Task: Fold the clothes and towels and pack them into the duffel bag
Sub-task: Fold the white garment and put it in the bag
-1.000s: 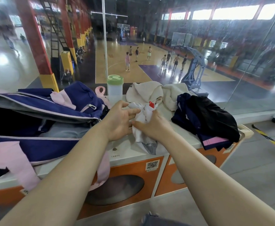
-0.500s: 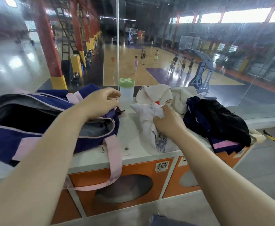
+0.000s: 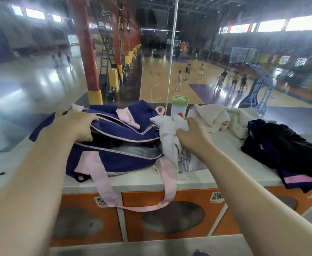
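White cloth, bunched tight in the right hand (image 3: 192,137), and that is the garment (image 3: 170,137) heading for packing! The fingers are curled round a crumpled wad of it, part of it hanging down over the tabletop (image 3: 225,150) edge, a striped patch showing at the bottom. Over on the other side, the left hand (image 3: 77,126) has its grip on the upper flap of the navy duffel bag (image 3: 118,156), fingers hooked over the zip edge and holding the mouth apart. Now the relation that matters: the bag's opening lies just to the left of the right hand, touching distance, with the garment's hanging part already brushing the bag's right end. The opening runs long from left to right, so the bundle looks set to go in sideways at the near end. Right hand is clearly the nearer one to carry it. Grey fabric already shows inside. Waiting behind: a cream towel (image 3: 225,119) and a dark pile of clothes (image 3: 284,148), both well to the right, and a green-capped bottle (image 3: 179,106) at the back.
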